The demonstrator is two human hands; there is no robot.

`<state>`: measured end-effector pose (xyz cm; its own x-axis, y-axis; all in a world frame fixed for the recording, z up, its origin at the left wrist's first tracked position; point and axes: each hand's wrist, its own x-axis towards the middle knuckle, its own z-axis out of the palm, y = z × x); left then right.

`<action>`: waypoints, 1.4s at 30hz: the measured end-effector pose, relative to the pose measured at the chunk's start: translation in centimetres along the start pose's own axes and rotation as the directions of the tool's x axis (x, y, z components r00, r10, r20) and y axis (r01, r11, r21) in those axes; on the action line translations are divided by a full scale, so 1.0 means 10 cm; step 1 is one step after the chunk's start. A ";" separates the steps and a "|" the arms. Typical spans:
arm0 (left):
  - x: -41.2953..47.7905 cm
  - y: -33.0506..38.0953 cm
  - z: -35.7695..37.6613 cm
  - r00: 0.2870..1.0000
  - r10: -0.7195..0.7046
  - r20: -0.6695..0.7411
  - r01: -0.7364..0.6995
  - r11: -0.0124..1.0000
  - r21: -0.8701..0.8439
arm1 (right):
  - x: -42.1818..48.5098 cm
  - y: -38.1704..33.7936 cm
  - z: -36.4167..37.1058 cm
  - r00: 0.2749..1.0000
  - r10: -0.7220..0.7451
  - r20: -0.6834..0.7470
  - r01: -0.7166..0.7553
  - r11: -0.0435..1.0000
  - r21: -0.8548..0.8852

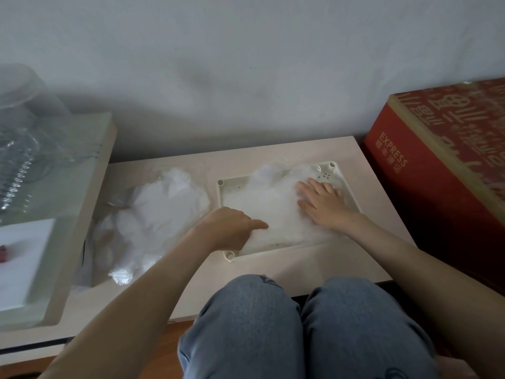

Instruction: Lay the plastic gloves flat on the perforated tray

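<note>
Plastic gloves (pixel 273 207) cover the tray (pixel 237 184) at centre right; my right hand (pixel 322 203) presses flat, left hand (pixel 228 228) curled on them, grip unclear.

one perforated tray (pixel 276 250) is sitting on one low table (pixel 273 272). two hands are showing: left hand (pixel 226 228), right hand (pixel 322 203). plastic gloves (pixel 273 209) are lying in two batches, one on the tray, one loose pile (pixel 161 212) beside it. one red box (pixel 437 187) and one clear jar (pixel 24 110) are standing nearby.
</note>
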<state>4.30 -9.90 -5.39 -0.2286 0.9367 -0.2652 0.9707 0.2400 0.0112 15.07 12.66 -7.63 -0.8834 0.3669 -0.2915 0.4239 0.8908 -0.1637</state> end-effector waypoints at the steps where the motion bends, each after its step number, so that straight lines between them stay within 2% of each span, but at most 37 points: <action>1: -0.02 0.01 -0.03 1.000 -0.005 0.001 0.005 1.000 -0.003 | 0.00 0.01 -0.01 1.000 0.006 0.012 -0.006 1.000 -0.016; 4: -0.04 0.00 -0.07 0.998 -0.017 -0.057 0.011 0.994 -0.105 | -0.01 0.04 -0.02 0.999 0.003 0.036 -0.001 0.998 -0.060; 6: -0.05 -0.01 -0.07 0.976 -0.095 -0.194 0.035 0.955 -0.293 | -0.02 0.04 -0.01 1.000 -0.007 0.021 0.009 0.998 -0.070; 8: -0.04 -0.01 -0.05 0.929 -0.213 -0.304 0.029 0.858 -0.512 | -0.03 0.04 -0.02 1.000 -0.022 0.001 0.022 0.997 -0.068; 10: 0.01 0.01 -0.03 0.888 -0.336 -0.314 0.048 0.746 -0.664 | -0.04 0.04 -0.01 0.999 -0.032 -0.002 0.032 0.997 -0.066; 11: 0.04 0.02 -0.01 0.866 -0.394 -0.308 0.087 0.725 -0.684 | -0.04 0.05 0.00 0.999 -0.036 0.004 0.036 0.997 -0.063; 13: 0.10 0.03 0.03 0.839 -0.450 -0.305 0.210 0.786 -0.582 | -0.02 0.08 0.03 0.999 -0.044 0.018 0.045 0.997 -0.062; 15: 0.13 0.02 0.07 0.881 -0.405 -0.246 0.296 0.875 -0.382 | 0.00 0.11 0.07 0.998 -0.049 0.030 0.051 0.996 -0.073; 18: 0.13 0.01 0.15 0.971 -0.239 -0.027 0.234 0.964 -0.123 | 0.02 0.14 0.14 0.996 -0.049 0.080 0.056 0.995 -0.081; 19: 0.12 -0.01 0.17 0.980 -0.200 -0.003 0.199 0.977 -0.080 | 0.02 0.14 0.15 0.995 -0.047 0.087 0.054 0.995 -0.081; 21: 0.09 -0.03 0.19 0.972 -0.218 -0.094 0.200 0.965 -0.171 | 0.03 0.13 0.15 0.998 -0.047 0.036 0.050 0.996 -0.073; 23: 0.06 -0.02 0.19 0.890 -0.304 -0.341 0.208 0.934 -0.291 | 0.03 0.10 0.13 0.989 -0.062 -0.131 0.055 0.997 -0.060; 25: 0.02 -0.07 0.24 0.751 -0.429 -0.503 0.301 0.899 -0.317 | 0.01 0.01 0.09 0.933 -0.108 -0.342 0.086 0.993 -0.079; 29: -0.17 -0.18 0.31 0.612 -0.687 -0.391 0.587 0.726 -0.358 | -0.03 -0.17 -0.03 0.733 -0.240 -0.637 0.205 0.970 -0.129; 31: -0.29 -0.23 0.32 0.560 -0.806 -0.192 0.730 0.590 -0.344 | -0.07 -0.33 -0.12 0.656 -0.318 -0.685 0.307 0.941 -0.142; 32: -0.33 -0.25 0.33 0.535 -0.838 -0.106 0.779 0.538 -0.322 | -0.08 -0.40 -0.16 0.640 -0.356 -0.680 0.359 0.922 -0.145; 34: -0.41 -0.29 0.35 0.529 -0.849 -0.008 0.823 0.515 -0.241 | -0.12 -0.55 -0.18 0.648 -0.459 -0.608 0.501 0.858 -0.113; 37: -0.48 -0.33 0.37 0.572 -0.818 0.056 0.812 0.556 -0.179 | -0.21 -0.67 -0.16 0.684 -0.579 -0.442 0.647 0.762 0.003; 40: -0.56 -0.34 0.35 0.588 -0.807 0.053 0.798 0.567 -0.205 | -0.32 -0.70 -0.19 0.751 -0.506 -0.425 0.608 0.780 0.146; 42: -0.63 -0.35 0.34 0.611 -0.792 0.020 0.784 0.601 -0.154 | -0.34 -0.70 -0.23 0.794 -0.452 -0.408 0.561 0.803 0.202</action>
<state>2.56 -17.49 -7.00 -0.9065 0.3771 -0.1901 0.3930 0.9180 -0.0529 14.68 5.82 -3.29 -0.9740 -0.0020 0.2267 -0.1147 0.8668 -0.4853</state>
